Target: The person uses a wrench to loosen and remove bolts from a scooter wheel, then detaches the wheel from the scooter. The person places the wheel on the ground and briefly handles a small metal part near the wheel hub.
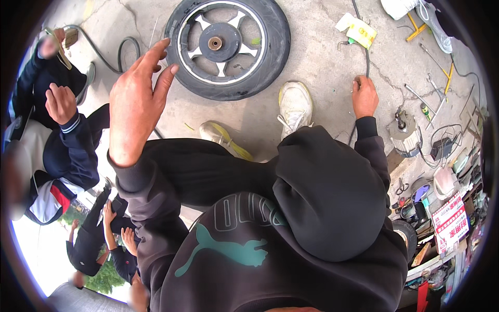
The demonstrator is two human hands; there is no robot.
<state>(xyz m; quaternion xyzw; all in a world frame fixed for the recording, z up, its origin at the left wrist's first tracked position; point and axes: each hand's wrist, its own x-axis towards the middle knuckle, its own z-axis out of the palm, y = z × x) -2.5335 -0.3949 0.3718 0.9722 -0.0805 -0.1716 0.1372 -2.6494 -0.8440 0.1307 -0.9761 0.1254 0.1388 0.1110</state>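
A scooter-type wheel (pixel 227 42) with a black tyre and a silver-spoked rim lies flat on the concrete before my feet. At its left edge, my left hand (pixel 136 101) is raised, empty, with thumb and fingers apart. The fingertips overlap the tyre in the picture; whether they touch it I cannot tell. My right hand (pixel 365 98) hangs low beyond my right knee, its fingers curled in. A black hose (pixel 368 60) runs down to that hand and reappears beside the sleeve. What the curled fingers hold, if anything, is hidden.
A yellow-white packet (pixel 358 30) lies beyond my right hand. To the right are a yellow-handled T-wrench (pixel 416 28), a screwdriver (pixel 425 110), a motor-like metal part (pixel 404 134) and piled clutter. Another hose (pixel 122 54) curls at left, where a person (pixel 67 140) sits close.
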